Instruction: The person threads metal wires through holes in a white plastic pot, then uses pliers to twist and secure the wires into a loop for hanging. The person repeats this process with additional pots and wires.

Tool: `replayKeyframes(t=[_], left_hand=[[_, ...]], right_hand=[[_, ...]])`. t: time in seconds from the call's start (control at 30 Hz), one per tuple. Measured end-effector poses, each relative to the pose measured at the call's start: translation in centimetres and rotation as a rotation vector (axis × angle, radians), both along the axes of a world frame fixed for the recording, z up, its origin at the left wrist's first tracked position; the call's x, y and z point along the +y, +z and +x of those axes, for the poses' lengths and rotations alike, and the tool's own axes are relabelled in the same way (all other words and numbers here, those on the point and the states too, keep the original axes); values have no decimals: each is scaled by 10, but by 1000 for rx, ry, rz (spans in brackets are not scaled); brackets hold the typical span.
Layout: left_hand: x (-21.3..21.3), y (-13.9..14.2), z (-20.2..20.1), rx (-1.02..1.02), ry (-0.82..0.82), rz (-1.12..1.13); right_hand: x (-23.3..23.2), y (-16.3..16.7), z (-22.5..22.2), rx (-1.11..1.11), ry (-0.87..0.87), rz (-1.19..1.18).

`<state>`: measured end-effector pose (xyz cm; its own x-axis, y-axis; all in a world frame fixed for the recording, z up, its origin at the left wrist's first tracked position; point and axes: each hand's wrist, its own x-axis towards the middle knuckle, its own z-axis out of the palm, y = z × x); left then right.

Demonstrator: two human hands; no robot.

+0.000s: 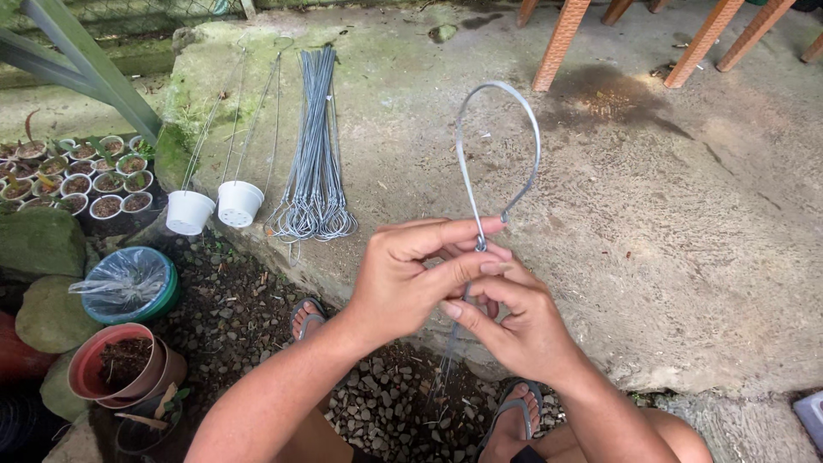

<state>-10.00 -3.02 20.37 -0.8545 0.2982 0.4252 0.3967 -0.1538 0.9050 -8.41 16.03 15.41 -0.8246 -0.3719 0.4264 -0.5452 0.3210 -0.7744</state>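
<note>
**Head view: both hands pinch a wire loop where its ends cross**

Head view, centre of frame: the left hand (403,274) and right hand (514,321) meet, fingers closed tight on a grey wire hanger (497,137) at the point where its strands cross. Its loop arcs up above the knuckles, and the loose strands trail down between the sandalled feet (514,411). The step in hand looks like twisting the crossing shut (a judgement); the next move calls for a firm pinch by one hand while the other turns.

Upper middle of the frame, on the concrete slab (651,214), lies a bundle of finished wire hangers (315,146), with two white pots (214,207) already wired beside it. A terracotta pot (120,364) sits lower left.
</note>
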Motion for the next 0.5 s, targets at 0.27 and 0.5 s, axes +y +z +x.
replayKeyframes(t=[0.27,0.5], left_hand=[[-6,-6,-17,-131,-168,148],[-7,-15,-21,-111,-162,153]], right_hand=[[1,-17,0,-151,18,-228],[0,-10,-1,27,-28,-71]])
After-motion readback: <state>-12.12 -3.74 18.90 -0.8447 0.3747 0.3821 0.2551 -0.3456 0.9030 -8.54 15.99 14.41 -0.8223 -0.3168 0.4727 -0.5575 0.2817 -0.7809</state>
